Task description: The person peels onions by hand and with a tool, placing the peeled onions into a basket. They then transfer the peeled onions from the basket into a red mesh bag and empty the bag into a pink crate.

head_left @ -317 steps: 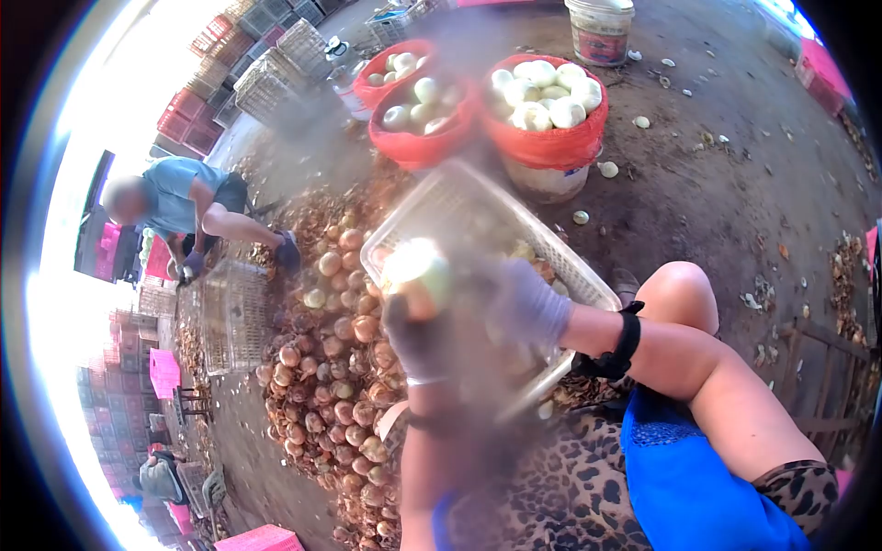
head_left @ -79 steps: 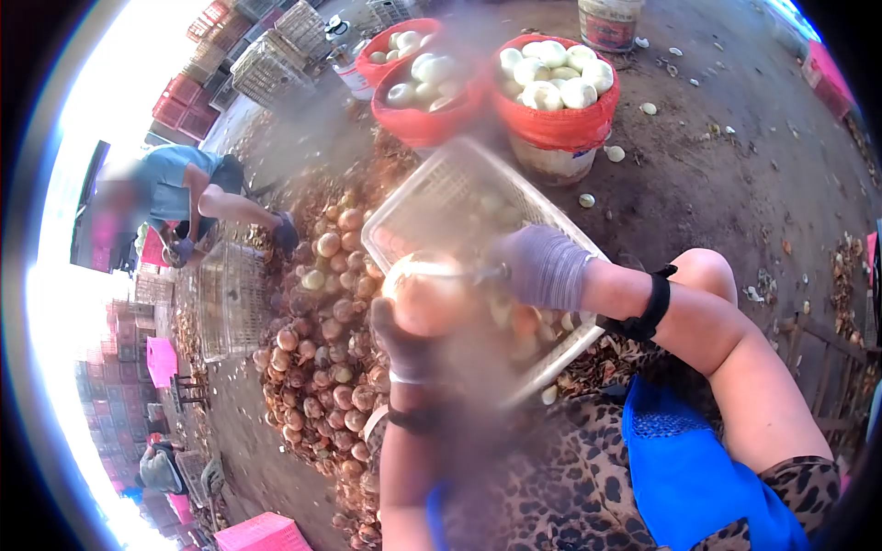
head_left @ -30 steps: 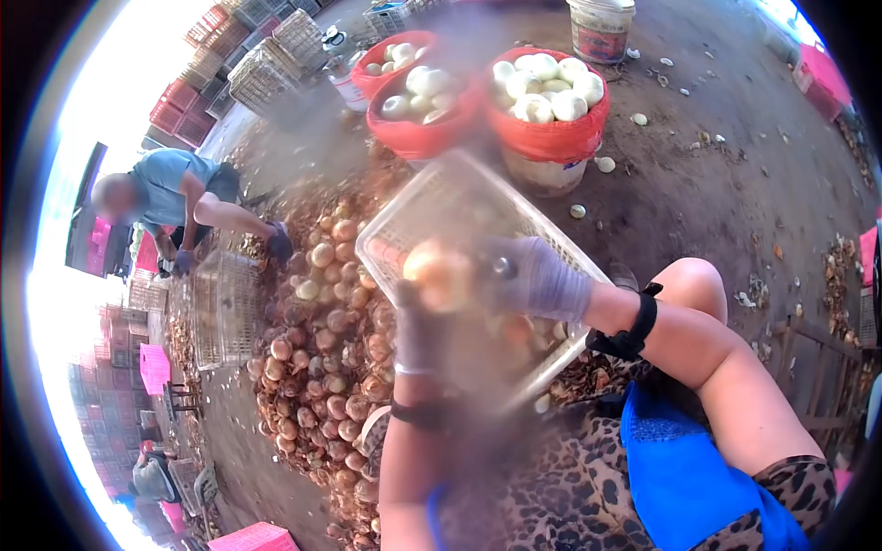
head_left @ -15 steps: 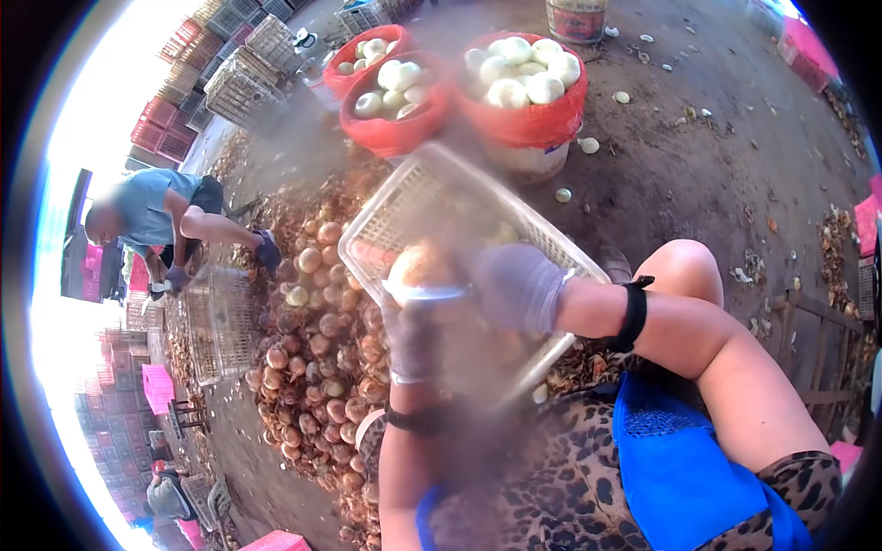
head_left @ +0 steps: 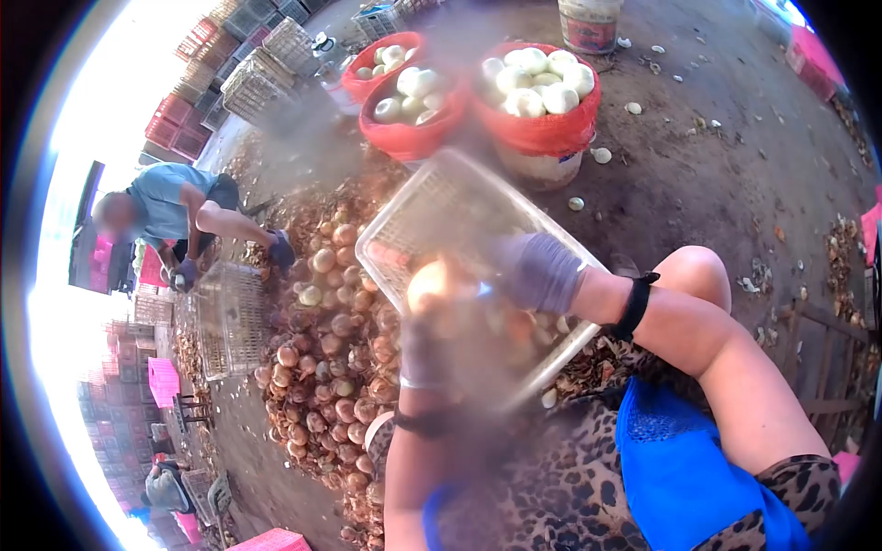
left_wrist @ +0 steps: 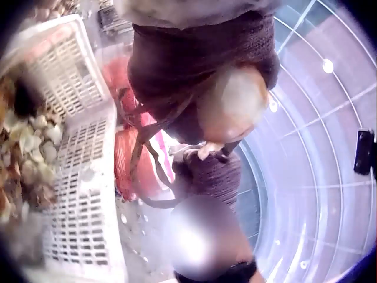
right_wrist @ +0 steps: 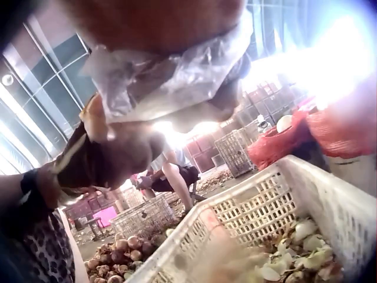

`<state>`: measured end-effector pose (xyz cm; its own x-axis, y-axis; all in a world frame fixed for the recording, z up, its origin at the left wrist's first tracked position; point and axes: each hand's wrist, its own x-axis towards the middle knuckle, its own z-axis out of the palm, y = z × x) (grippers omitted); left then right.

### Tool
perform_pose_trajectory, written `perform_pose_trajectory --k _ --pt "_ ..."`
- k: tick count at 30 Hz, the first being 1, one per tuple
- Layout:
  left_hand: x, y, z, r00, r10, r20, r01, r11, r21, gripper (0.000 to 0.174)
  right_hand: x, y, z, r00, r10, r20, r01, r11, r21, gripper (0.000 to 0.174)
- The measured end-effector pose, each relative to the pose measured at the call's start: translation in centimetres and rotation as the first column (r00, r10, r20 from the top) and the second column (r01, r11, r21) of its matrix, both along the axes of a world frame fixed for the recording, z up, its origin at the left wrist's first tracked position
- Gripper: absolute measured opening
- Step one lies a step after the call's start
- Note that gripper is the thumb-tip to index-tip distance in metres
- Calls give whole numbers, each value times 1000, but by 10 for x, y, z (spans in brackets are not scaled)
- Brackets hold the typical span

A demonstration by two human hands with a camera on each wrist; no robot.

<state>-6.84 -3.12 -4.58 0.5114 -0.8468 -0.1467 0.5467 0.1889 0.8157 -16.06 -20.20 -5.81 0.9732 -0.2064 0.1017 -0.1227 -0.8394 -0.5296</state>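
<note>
My gloved left hand [head_left: 423, 354] grips an onion [head_left: 429, 286] over the basket's near left side. In the left wrist view the onion [left_wrist: 232, 106] shows a pale patch amid brown skin, and brown strips [left_wrist: 147, 159] dangle beside the hand. Just to the right, my gloved right hand [head_left: 542, 274] holds a small knife, its blade [head_left: 484, 290] a bluish glint pointing at the onion; the handle is hidden in the fist. Below both hands stands a white slatted plastic basket [right_wrist: 253, 206] with onion skins and pale trimmings [right_wrist: 300, 253] inside.
A large heap of unpeeled onions [head_left: 322, 367] lies left of the basket. Beyond it stand red-lined buckets [head_left: 551, 129] of peeled onions. Another person [head_left: 175, 202] sits bent over at the left near an upright crate [head_left: 234, 317]. Stacked crates [head_left: 179, 124] line the back.
About ten seconds ago the left hand held a paler, whitish onion; the later frames show a browner one. Over the last second the knife hand shifts slightly around the onion, and the view sways.
</note>
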Motion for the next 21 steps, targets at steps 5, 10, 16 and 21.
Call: perform_pose_trajectory --k 5,10,16,21 --pt "-4 -7 -6 969 114 217 -134 988 78 87 7 -2 -5 977 -20 -211 21 1000 1 39" --pt "7 18 14 990 136 38 -133 988 -79 84 14 -41 -77 953 116 -279 -100 993 69 17" --pt "17 7 -20 972 153 180 -151 988 -26 87 12 35 -12 957 -209 201 -4 683 730 24" --pt "10 -5 8 880 210 425 -245 969 29 97 13 22 22 991 -137 -13 110 729 675 23"
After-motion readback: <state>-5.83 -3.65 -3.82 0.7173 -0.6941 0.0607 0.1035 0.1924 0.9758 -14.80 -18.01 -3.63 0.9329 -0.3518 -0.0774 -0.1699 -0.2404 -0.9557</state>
